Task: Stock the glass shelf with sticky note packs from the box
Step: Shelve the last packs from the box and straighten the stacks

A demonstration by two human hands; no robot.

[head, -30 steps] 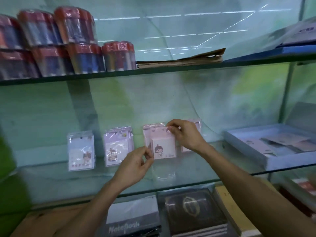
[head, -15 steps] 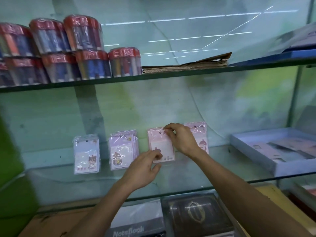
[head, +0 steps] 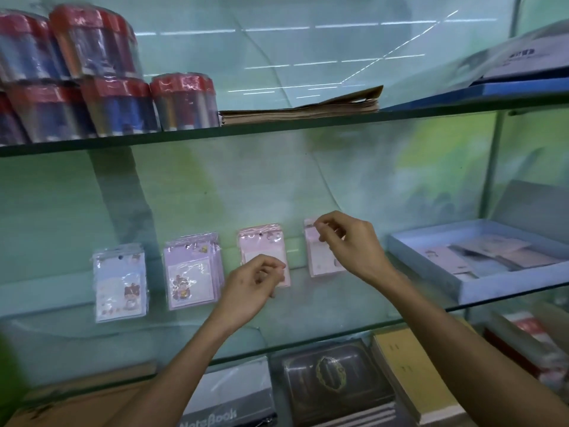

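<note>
Two bare hands are raised over the glass shelf (head: 338, 312). Nearer, the left hand (head: 249, 288) is held with fingers loosely curled in front of the third pink pack (head: 261, 245) — whether it touches cannot be told. Farther, the top corner of the fourth pack (head: 317, 257) is pinched by the right hand (head: 351, 245). Four groups of sticky note packs are stood against the back wall; the blue box (head: 480, 282) is seen at the right.
</note>
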